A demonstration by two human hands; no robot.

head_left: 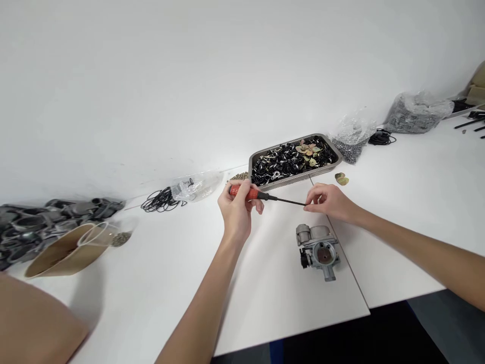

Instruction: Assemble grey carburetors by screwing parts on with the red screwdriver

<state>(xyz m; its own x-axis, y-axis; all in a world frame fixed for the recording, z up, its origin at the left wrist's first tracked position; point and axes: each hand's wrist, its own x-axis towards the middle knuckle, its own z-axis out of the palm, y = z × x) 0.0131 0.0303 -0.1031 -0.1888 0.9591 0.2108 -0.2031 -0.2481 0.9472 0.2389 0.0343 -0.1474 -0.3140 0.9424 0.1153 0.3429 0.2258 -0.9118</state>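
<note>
My left hand (239, 202) is closed round the red and black handle of a screwdriver (261, 195), whose thin dark shaft points to the right. At the shaft's tip, my right hand (322, 201) pinches with thumb and fingers; whether a small part such as a screw is between them is too small to tell. Below my right hand a grey metal carburetor (320, 251) rests on the white table, its round bore with a brownish plate facing me. A few thin brass-coloured discs (341, 179) lie just beyond my right hand.
A metal tray (288, 181) of black clips and brass discs stands against the wall. Around it are small brass parts (239, 176), a bag of small parts (350, 144) and black rubber rings (162, 199). Dark castings (71, 215), a cardboard container (64, 255) and a plastic cup (100, 235) are left.
</note>
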